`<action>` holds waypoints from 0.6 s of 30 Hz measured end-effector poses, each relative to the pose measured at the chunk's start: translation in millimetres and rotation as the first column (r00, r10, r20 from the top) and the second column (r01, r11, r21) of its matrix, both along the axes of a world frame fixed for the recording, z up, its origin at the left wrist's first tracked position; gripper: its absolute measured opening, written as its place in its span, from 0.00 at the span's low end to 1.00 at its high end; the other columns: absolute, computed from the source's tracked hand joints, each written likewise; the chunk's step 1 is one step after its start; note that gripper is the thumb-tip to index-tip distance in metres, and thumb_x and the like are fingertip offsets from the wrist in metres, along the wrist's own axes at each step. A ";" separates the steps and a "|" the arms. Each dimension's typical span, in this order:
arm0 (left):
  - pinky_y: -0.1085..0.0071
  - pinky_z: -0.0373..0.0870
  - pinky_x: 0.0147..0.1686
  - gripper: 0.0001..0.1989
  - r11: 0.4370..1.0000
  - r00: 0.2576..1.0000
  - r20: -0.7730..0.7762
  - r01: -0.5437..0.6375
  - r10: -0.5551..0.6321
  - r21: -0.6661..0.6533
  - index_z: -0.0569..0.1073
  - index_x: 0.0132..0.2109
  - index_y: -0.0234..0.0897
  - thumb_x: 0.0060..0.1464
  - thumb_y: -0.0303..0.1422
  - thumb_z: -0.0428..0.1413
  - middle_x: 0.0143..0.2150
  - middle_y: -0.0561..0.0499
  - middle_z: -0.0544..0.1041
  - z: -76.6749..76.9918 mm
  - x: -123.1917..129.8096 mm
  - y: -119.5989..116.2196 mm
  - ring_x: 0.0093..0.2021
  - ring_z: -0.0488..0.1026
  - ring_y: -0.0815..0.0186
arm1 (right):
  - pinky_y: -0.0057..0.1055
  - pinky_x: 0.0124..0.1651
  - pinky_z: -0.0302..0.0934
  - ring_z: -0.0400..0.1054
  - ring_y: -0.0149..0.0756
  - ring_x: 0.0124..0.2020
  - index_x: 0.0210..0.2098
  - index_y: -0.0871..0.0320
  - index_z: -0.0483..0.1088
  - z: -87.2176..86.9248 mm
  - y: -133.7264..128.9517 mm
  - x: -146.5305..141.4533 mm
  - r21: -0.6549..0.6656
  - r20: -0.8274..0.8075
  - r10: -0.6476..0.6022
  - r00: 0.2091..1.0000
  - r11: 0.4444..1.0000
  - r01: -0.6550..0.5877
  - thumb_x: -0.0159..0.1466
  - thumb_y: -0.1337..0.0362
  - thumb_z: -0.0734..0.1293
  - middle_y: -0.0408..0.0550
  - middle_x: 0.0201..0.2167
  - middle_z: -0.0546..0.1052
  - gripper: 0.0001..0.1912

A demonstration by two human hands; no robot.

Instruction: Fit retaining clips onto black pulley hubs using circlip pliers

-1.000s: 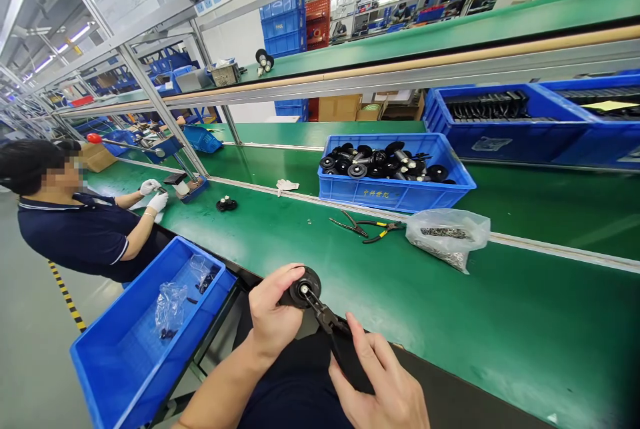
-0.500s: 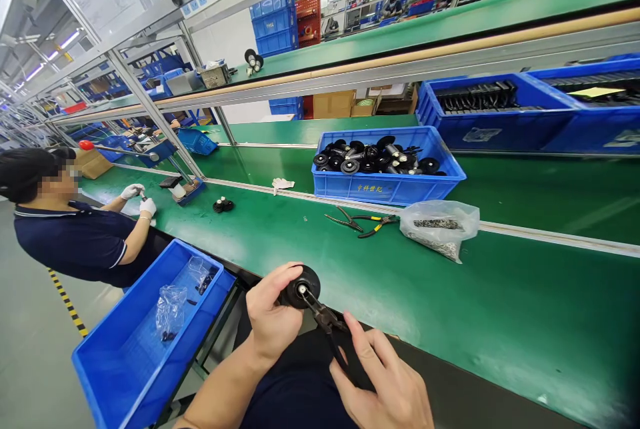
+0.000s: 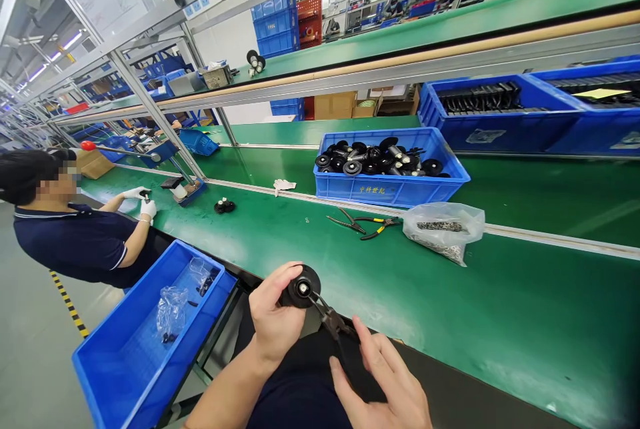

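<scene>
Head view: your left hand (image 3: 273, 306) is wrapped around the black part (image 3: 310, 276), thumb over its rim, with the open face toward you and a pale core (image 3: 303, 288) in the middle. Your right hand (image 3: 384, 379) holds the pliers (image 3: 333, 322), thumb and forefinger well apart across the handles. The tips lie at the part's face, beside the core; whether they grip anything is too small to tell.

The likeliest trouble is a slip. With your right hand spread that wide, an uneven squeeze could twist the pliers — the tips might skid and score the core, or jump toward your bare left thumb. Anything small and springy between them could fly off and be lost. You're also working in the air by the front edge of the bench (image 3: 465, 332) — should your left grip loosen, the part could fall past it.
</scene>
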State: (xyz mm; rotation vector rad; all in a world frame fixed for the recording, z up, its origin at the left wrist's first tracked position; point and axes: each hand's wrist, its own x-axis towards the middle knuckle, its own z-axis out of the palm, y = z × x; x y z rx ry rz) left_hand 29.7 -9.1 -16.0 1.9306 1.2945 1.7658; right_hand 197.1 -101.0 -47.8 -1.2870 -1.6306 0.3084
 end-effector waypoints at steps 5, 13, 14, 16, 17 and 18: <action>0.68 0.83 0.52 0.23 1.000 1.000 0.011 -0.014 0.014 -0.001 0.81 0.51 0.37 0.50 0.15 0.61 0.48 0.47 0.85 -1.0 -0.9 -2.2 0.48 0.84 0.61 | 0.23 0.30 0.66 0.64 0.27 0.27 0.72 0.59 0.62 -0.2 1.8 5.9 0.052 0.031 0.065 0.997 0.996 -0.067 0.69 0.73 0.68 0.46 0.34 0.69 0.32; 0.67 0.84 0.51 0.23 1.000 1.000 -0.006 -0.023 0.023 0.001 0.81 0.52 0.37 0.50 0.14 0.61 0.49 0.45 0.85 -3.4 -1.7 -4.8 0.48 0.84 0.60 | 0.22 0.29 0.65 0.64 0.27 0.27 0.73 0.60 0.61 -2.5 7.8 7.5 0.057 0.052 0.079 0.996 0.995 -0.082 0.69 0.74 0.67 0.47 0.34 0.68 0.33; 0.67 0.84 0.51 0.24 1.000 1.000 -0.005 -0.023 0.023 0.004 0.81 0.52 0.37 0.50 0.14 0.61 0.49 0.45 0.85 -3.6 -1.8 -5.1 0.48 0.84 0.61 | 0.23 0.29 0.65 0.64 0.27 0.27 0.73 0.60 0.61 -2.8 7.8 7.2 0.051 0.064 0.077 0.995 0.995 -0.081 0.70 0.74 0.67 0.47 0.34 0.68 0.33; 0.68 0.84 0.51 0.24 1.000 1.000 -0.007 -0.027 0.028 0.010 0.81 0.52 0.37 0.49 0.13 0.60 0.49 0.45 0.85 -3.8 -2.1 -5.3 0.48 0.84 0.61 | 0.24 0.28 0.65 0.63 0.27 0.26 0.72 0.60 0.62 -4.1 6.5 6.0 0.047 0.101 0.076 0.992 0.996 -0.081 0.70 0.73 0.67 0.47 0.34 0.69 0.33; 0.67 0.84 0.51 0.25 1.000 1.000 -0.011 -0.029 0.029 0.010 0.81 0.52 0.37 0.49 0.13 0.60 0.49 0.45 0.85 -3.8 -2.4 -5.0 0.48 0.84 0.61 | 0.25 0.28 0.66 0.63 0.28 0.26 0.72 0.61 0.62 -5.1 5.3 4.9 0.038 0.119 0.081 0.990 0.996 -0.086 0.70 0.73 0.67 0.47 0.33 0.69 0.32; 0.67 0.84 0.50 0.25 0.999 0.999 -0.017 -0.032 0.032 0.012 0.81 0.52 0.37 0.49 0.13 0.60 0.49 0.45 0.85 -3.7 -2.6 -4.5 0.48 0.84 0.60 | 0.25 0.28 0.66 0.63 0.29 0.26 0.72 0.62 0.62 -6.1 3.7 3.4 0.036 0.130 0.088 0.988 0.995 -0.093 0.69 0.73 0.67 0.46 0.32 0.68 0.32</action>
